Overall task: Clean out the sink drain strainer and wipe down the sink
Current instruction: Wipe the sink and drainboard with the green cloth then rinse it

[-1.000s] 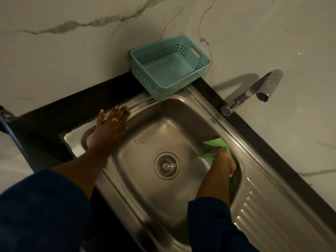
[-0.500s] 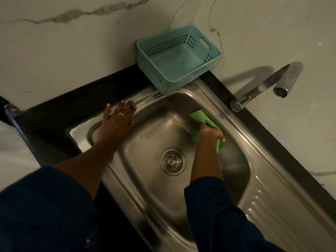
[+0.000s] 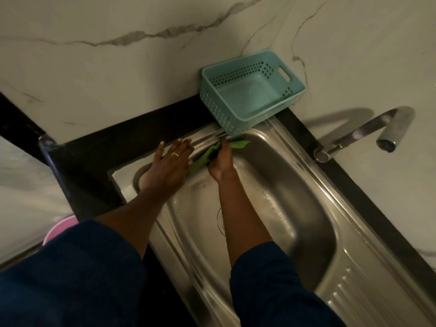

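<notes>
The steel sink [image 3: 292, 185] fills the middle of the head view. My right hand [image 3: 220, 161] grips a green cloth [image 3: 238, 144] and presses it against the basin's far wall, just under the rim. Flat on the sink's far-left rim lies my left hand [image 3: 168, 165], fingers apart, a gold ring on one finger, touching the cloth's left end. My right forearm covers most of the drain strainer [image 3: 219, 219]; only a thin left arc shows.
A teal plastic basket [image 3: 250, 90] stands at the back corner, overhanging the sink rim. The chrome tap [image 3: 368, 129] reaches out from the right wall. Black counter [image 3: 113, 147] borders the sink. A ribbed drainboard [image 3: 368, 293] lies at right. A pink object [image 3: 60, 228] shows lower left.
My right hand has swept the green cloth from the basin's right wall, across the far side, up to the far-left wall beside my left hand. The left hand stayed planted on the rim.
</notes>
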